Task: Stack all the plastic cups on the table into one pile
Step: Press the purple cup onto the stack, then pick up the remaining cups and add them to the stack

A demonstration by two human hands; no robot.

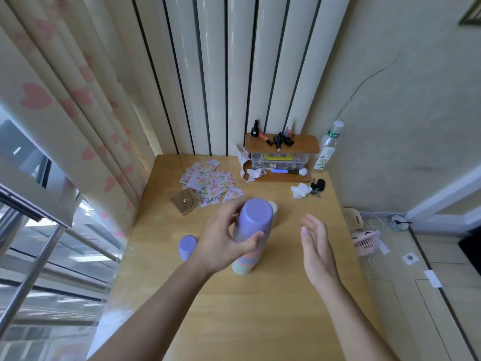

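Observation:
A pile of upturned plastic cups [244, 264] stands in the middle of the wooden table [260, 321], with orange, blue and green rims showing at its base. On top sits a purple cup [253, 220], bottom up, and my left hand [223, 243] is shut around its side. My right hand [316, 246] hovers open just to the right of the pile, touching nothing. A second purple cup [187, 246] stands upturned on the table left of the pile, partly behind my left wrist. A pale cup [273, 208] peeks out behind the pile.
Flowered paper packets [208, 179] and a brown card lie at the back left. A wooden shelf [282, 144] with nail polish bottles, a clear box, crumpled tissue [300, 190], keys and a clear bottle [328, 147] fill the back right. A pink fan [365, 242] sits beside the table's right edge.

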